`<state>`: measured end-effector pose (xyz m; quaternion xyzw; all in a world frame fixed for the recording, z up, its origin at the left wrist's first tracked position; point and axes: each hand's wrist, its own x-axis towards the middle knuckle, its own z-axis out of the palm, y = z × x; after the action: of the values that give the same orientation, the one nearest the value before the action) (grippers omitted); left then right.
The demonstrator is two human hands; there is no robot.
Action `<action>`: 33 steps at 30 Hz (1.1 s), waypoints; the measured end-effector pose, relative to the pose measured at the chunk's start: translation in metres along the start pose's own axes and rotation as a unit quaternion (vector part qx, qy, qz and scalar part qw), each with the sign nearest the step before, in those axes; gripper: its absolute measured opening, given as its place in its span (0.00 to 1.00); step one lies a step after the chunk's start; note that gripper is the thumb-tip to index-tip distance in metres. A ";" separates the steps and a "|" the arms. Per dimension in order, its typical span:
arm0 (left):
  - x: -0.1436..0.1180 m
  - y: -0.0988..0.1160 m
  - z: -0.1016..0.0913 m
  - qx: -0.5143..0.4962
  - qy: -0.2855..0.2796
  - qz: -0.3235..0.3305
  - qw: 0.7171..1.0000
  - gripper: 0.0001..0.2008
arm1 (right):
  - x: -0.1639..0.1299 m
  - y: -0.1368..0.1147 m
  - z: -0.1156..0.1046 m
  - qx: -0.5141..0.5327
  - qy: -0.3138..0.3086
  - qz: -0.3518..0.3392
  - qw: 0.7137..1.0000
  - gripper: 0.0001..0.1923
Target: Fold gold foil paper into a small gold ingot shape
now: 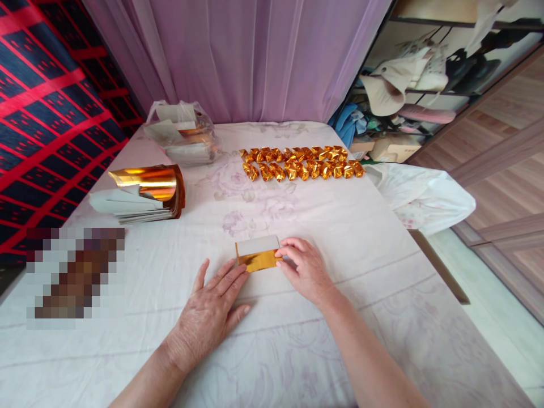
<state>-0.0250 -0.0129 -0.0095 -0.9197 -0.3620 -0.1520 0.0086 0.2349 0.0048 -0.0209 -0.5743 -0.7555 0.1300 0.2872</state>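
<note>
A small sheet of gold foil paper (260, 260) lies on the table in front of me, partly folded, with a gold strip along the near side and its pale grey back showing on the far side. My left hand (212, 306) rests flat with fingers spread, its fingertips touching the paper's left edge. At the right end, my right hand (304, 266) pinches the paper's edge between thumb and fingers. Beyond it, two rows of folded gold foil pieces (297, 164) sit on the cloth.
A curled stack of gold foil sheets (148, 192) stands at the left, with a clear plastic bag of more paper (187, 133) behind it. The table has a pale floral cloth (238, 362). A white bag (429, 195) and a crowded shelf (408, 85) are on the right.
</note>
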 end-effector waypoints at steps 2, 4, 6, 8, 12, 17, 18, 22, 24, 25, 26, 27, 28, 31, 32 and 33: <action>-0.002 -0.002 -0.001 0.010 -0.008 0.007 1.000 0.24 | 0.000 0.000 0.000 0.000 -0.001 0.000 1.000 0.08; -0.004 -0.004 -0.002 0.010 -0.008 0.004 1.000 0.24 | 0.000 0.001 0.000 0.002 -0.001 0.000 1.000 0.08; -0.006 -0.004 -0.003 0.005 -0.004 -0.004 1.000 0.24 | 0.000 0.001 0.000 0.004 0.000 -0.001 1.000 0.08; -0.007 -0.005 -0.003 0.003 -0.002 -0.010 1.000 0.23 | 0.000 0.001 0.000 0.005 0.001 -0.003 1.000 0.08; -0.008 -0.006 -0.004 0.009 -0.001 -0.003 1.000 0.23 | 0.000 0.001 0.000 0.004 0.000 -0.002 1.000 0.08; -0.008 -0.007 -0.004 -0.005 0.020 -0.015 1.000 0.21 | -0.001 0.002 0.001 0.003 0.003 -0.003 1.000 0.08; -0.008 -0.006 -0.005 -0.011 0.032 -0.026 0.999 0.20 | -0.001 0.002 0.001 0.003 0.003 -0.004 1.000 0.08; 0.000 0.001 -0.011 -0.034 0.070 -0.064 0.995 0.15 | 0.000 0.002 0.001 0.001 0.005 -0.008 1.000 0.09; 0.006 0.006 -0.011 -0.034 0.067 -0.046 0.996 0.15 | 0.000 0.002 0.001 0.003 0.004 -0.010 1.000 0.08; 0.009 0.008 -0.010 -0.032 0.062 -0.028 0.997 0.15 | 0.000 0.002 0.001 0.004 0.003 -0.010 1.000 0.08; 0.011 0.009 -0.009 -0.028 0.054 -0.011 0.998 0.17 | 0.000 0.001 0.001 0.004 0.003 -0.010 1.000 0.08; 0.014 0.010 -0.006 -0.019 0.044 -0.001 0.999 0.19 | 0.000 0.001 0.001 0.004 0.004 -0.010 1.000 0.08; 0.015 0.009 -0.003 -0.007 0.035 0.000 0.999 0.21 | 0.000 0.001 0.002 0.003 0.006 -0.010 1.000 0.08; 0.016 0.007 0.006 0.016 0.016 -0.008 1.000 0.26 | 0.000 0.001 0.002 0.003 0.021 -0.014 1.000 0.07; 0.015 0.006 0.008 0.018 0.012 -0.011 1.000 0.26 | 0.000 0.001 0.001 0.005 0.032 -0.015 0.999 0.07; 0.014 0.005 0.009 0.019 0.008 -0.013 1.000 0.26 | 0.000 0.000 0.001 0.007 0.049 -0.015 0.999 0.08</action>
<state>-0.0092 -0.0059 -0.0140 -0.9132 -0.3767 -0.1530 0.0270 0.2346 0.0052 -0.0217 -0.5667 -0.7480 0.1023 0.3300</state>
